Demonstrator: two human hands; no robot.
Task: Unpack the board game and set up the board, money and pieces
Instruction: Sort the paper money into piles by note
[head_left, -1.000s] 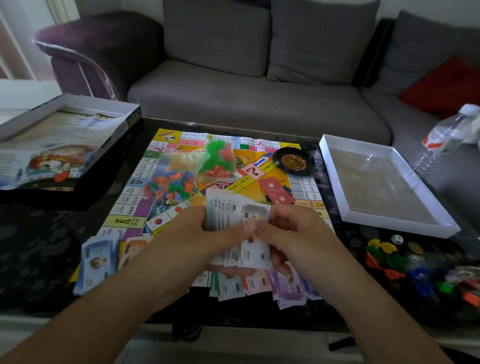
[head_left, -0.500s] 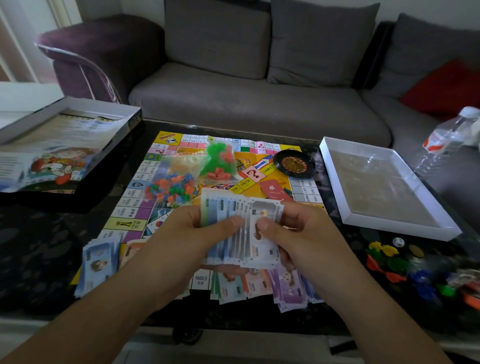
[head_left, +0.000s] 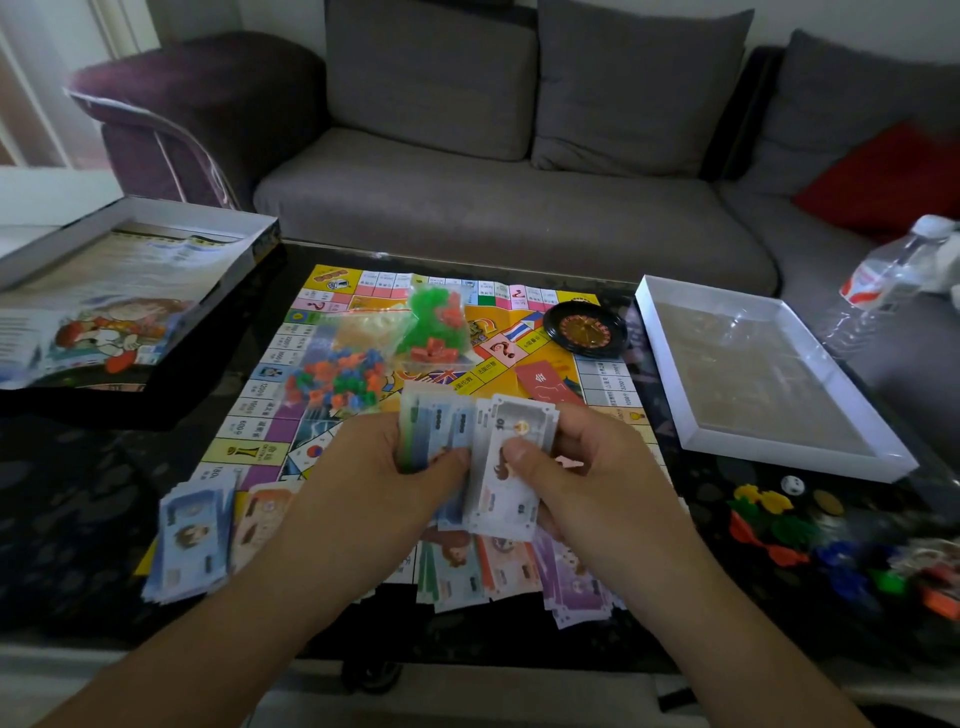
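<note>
The colourful game board (head_left: 270, 410) lies unfolded on the dark table. Above its near edge my left hand (head_left: 384, 473) grips a stack of paper money (head_left: 441, 421), thumb on top. My right hand (head_left: 587, 467) pinches the grey 10 notes (head_left: 511, 467) on the right side of that stack. Sorted money piles lie below: blue notes (head_left: 189, 540) at the left, orange notes (head_left: 260, 525) beside them, green and purple notes (head_left: 571, 587) under my hands. Two bags of plastic pieces (head_left: 337, 384) (head_left: 434, 325), a small roulette wheel (head_left: 584, 330) and a red card (head_left: 545, 384) sit on the board.
The box lid (head_left: 130, 291) with printed sheets lies at the left. A white box tray (head_left: 769, 384) lies at the right, with loose coloured pawns (head_left: 769, 525) and a die (head_left: 792, 484) near it. A water bottle (head_left: 883, 275) rests on the grey sofa (head_left: 493, 208) behind.
My hands have kept the money stack in the same place while my right thumb slid the grey notes a little to the right, off the blue-green ones.
</note>
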